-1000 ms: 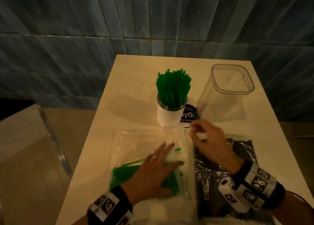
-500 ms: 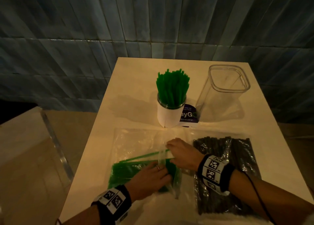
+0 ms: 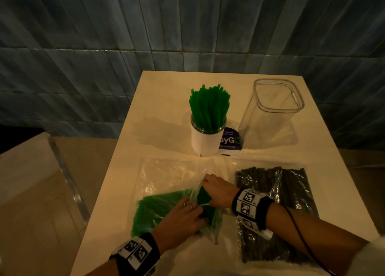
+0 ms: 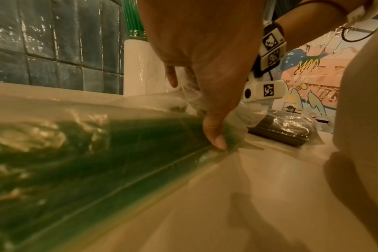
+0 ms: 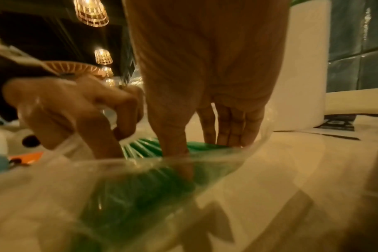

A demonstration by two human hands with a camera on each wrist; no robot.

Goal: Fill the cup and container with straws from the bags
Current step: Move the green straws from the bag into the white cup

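A white cup (image 3: 206,142) packed with green straws stands mid-table, and an empty clear container (image 3: 273,113) stands to its right. A clear bag of green straws (image 3: 162,205) lies at the front left. My left hand (image 3: 193,210) pinches the plastic at the bag's mouth, thumb (image 4: 216,138) pressed on the film. My right hand (image 3: 208,185) reaches into that mouth; its straight fingers (image 5: 233,133) and thumb rest on the green straws (image 5: 145,146) inside. A bag of black straws (image 3: 277,209) lies at the front right, partly under my right forearm.
A purple card (image 3: 230,141) lies behind the cup. The white table (image 3: 166,92) ends against a tiled wall at the back, with a drop to the floor on the left. Loose plastic film spreads between the bags and the cup.
My right hand came back from near the cup and went into the green bag's mouth. My left hand slid from lying flat on the bag to pinching its opening.
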